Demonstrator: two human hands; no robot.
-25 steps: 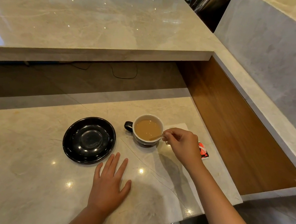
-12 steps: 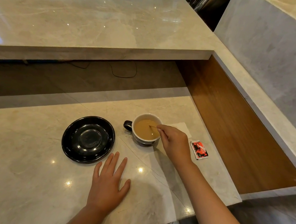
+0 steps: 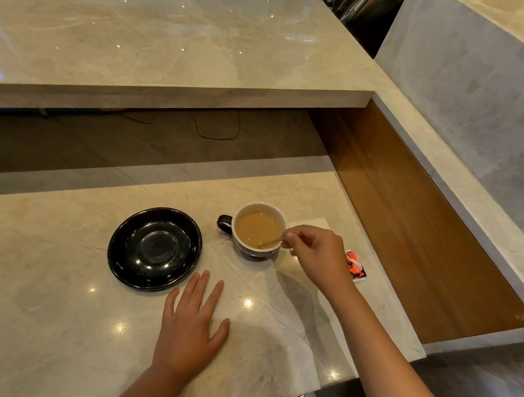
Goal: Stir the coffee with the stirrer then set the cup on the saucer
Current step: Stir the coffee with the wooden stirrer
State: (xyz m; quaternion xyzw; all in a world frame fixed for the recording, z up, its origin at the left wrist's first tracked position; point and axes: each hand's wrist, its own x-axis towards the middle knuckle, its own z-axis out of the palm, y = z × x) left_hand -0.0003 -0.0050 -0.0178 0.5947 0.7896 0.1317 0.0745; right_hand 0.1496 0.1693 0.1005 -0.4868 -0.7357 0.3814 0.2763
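A dark cup [image 3: 255, 254] with a white inside and a black handle on its left stands on the marble counter, filled with light brown coffee [image 3: 258, 228]. My right hand [image 3: 316, 255] is at the cup's right rim, pinching a thin wooden stirrer [image 3: 270, 242] whose tip dips into the coffee near the front. An empty glossy black saucer [image 3: 154, 248] lies to the left of the cup, a short gap apart. My left hand [image 3: 192, 327] rests flat on the counter in front of the saucer, fingers spread, holding nothing.
A red and black sachet [image 3: 356, 267] lies right of my right hand, beside a white napkin [image 3: 313, 223]. The counter [image 3: 23, 264] ends in an edge at the right and front. A raised marble shelf [image 3: 174, 49] runs behind, a wooden panel [image 3: 419, 228] to the right.
My right hand circled the stirrer in the cup: from the right rim, in over the coffee, then back to the right rim. The left hand, cup and saucer stayed put.
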